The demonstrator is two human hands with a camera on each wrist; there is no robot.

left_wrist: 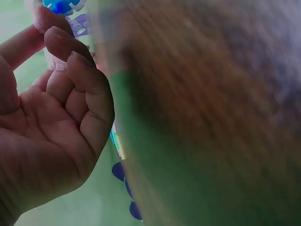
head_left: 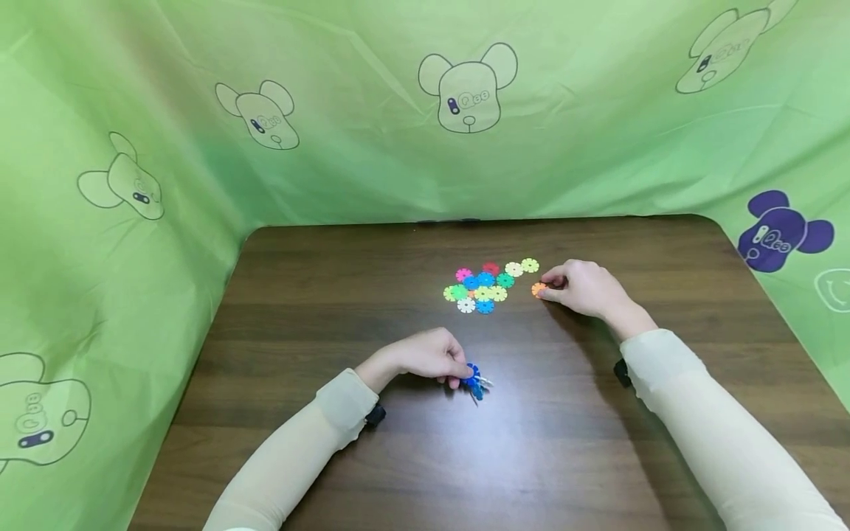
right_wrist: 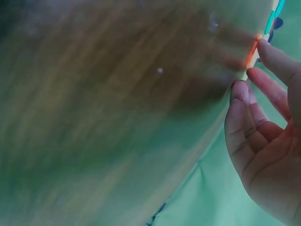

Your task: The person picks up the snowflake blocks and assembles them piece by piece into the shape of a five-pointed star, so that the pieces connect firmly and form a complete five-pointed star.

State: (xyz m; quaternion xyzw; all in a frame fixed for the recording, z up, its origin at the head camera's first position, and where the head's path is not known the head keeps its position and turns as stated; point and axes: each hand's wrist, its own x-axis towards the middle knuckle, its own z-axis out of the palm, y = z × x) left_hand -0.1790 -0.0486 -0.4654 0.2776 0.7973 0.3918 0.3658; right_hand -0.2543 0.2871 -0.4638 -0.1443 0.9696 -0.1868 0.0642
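Discs [head_left: 486, 279] were seemingly being picked: left hand [head_left: 428, 355] pinched a blue cluster [head_left: 472, 373], right hand [head_left: 586, 289] an orange disc [head_left: 536, 290] that likely needed lifting next.

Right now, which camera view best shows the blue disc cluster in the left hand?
The head view: the blue disc cluster juts past the left hand, mostly uncovered. The left wrist view catches only part, cut off by the top edge; in the right wrist view I cannot make it out.

- Head view bright and fairly crisp, pale glare on the table [head_left: 518, 457]
- Soft shadow beside the right sleeve [head_left: 717, 413]
- Wrist views dimmer, table blurred
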